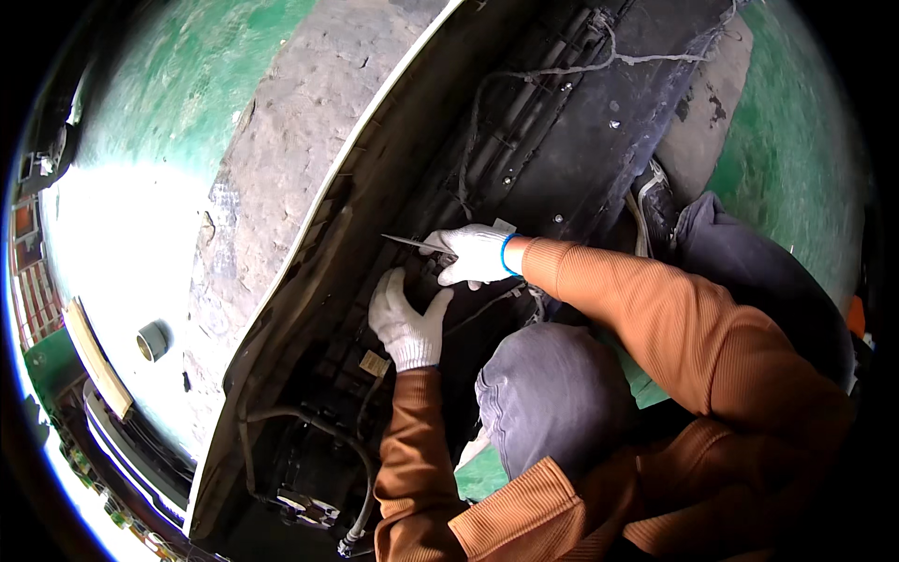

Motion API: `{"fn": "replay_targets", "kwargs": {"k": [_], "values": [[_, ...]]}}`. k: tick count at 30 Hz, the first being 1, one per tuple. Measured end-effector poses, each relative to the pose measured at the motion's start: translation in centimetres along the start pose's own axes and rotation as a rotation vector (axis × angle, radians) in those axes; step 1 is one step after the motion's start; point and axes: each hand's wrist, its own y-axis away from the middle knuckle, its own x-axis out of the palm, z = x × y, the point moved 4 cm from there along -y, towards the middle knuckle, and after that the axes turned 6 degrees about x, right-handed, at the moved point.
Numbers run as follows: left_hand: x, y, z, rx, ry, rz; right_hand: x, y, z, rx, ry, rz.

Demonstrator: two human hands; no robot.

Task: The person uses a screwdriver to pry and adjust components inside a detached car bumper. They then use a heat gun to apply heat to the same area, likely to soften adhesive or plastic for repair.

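Observation:
A long dark automotive panel point(581, 131), probably a bumper, lies on its face with wiring point(615, 56) along its inside. My right hand point(473, 253), in a white glove, is closed on a thin, pointed tool point(403, 239) that reaches leftward over the inner channel. My left hand point(407, 323), also gloved, rests just below and left of it, thumb apart from the fingers, with nothing visible held. Small clips or connectors under my right hand are partly hidden. A small tan part point(374, 363) sits beside my left wrist, above a black assembly with hoses point(309, 421).
The panel rests on worn grey padding point(262, 140) over a green floor point(773, 169). At the left lie a small cylindrical container point(151, 342), a wooden plank point(98, 361) and other curved parts point(131, 450). My bent knee point(552, 393) is close beside the panel's lower right.

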Motion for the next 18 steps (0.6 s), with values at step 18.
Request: {"fn": "replay_targets", "kwargs": {"k": [18], "values": [[1.0,1.3,1.1,-0.083,-0.202,-0.027,2.0,-1.1,-0.3,-0.086,-0.155,-0.230]]}}
